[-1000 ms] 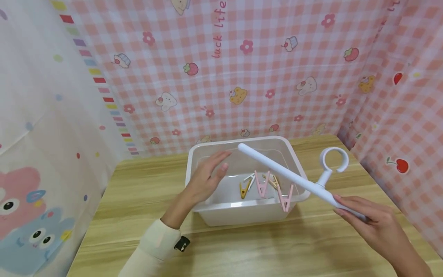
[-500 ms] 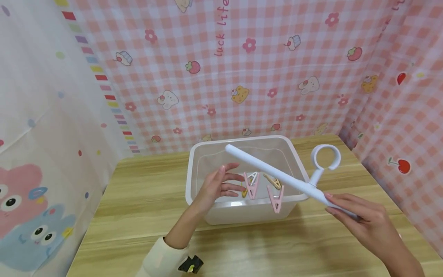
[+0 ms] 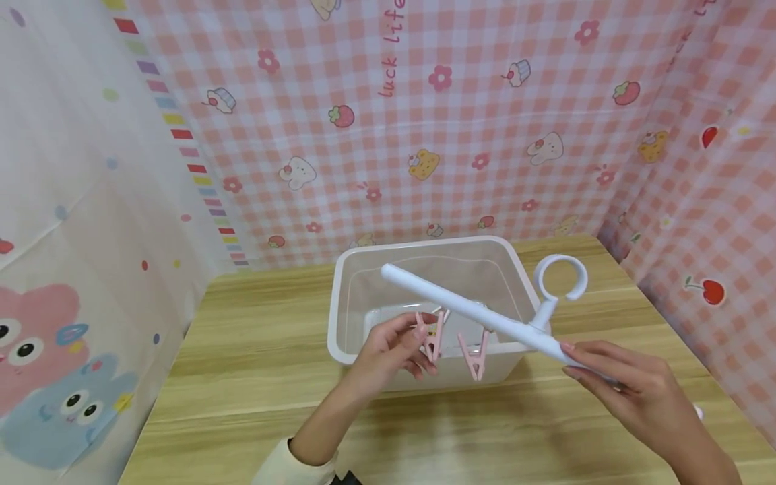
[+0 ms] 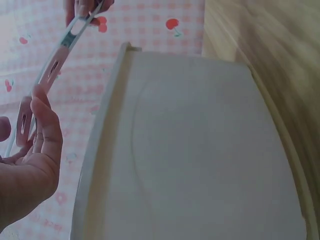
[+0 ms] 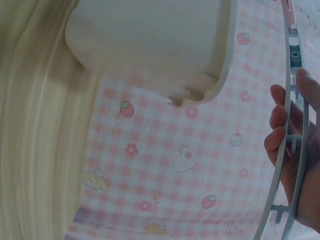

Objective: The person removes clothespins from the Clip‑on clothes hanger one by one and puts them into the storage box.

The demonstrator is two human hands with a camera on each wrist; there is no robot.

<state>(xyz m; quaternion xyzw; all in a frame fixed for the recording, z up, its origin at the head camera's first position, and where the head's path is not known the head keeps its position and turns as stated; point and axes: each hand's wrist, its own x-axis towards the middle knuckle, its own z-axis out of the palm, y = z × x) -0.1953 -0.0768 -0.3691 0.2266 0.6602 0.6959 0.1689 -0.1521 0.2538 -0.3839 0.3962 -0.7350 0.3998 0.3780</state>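
Note:
In my right hand I grip one end of a white clip hanger, its bar slanting up to the left over the bin's near side. An open ring hook rises from the bar. Two pink clips hang beneath it. My left hand holds the left clip, thumb in front and fingers curled behind. The right clip hangs free before the bin's near wall. From the left wrist, the held clip appears between thumb and fingers. The right wrist view shows the hanger's underside in my fingers.
A pale plastic bin stands on the wooden table. Loose clips inside are mostly hidden by my left hand and the hanger. Pink checked cloth hangs behind and on the right, white printed cloth on the left.
My left hand has come from over the bin's left side to the right and nearer, and now holds the left pink clip. The hanger has shifted slightly left in my right hand.

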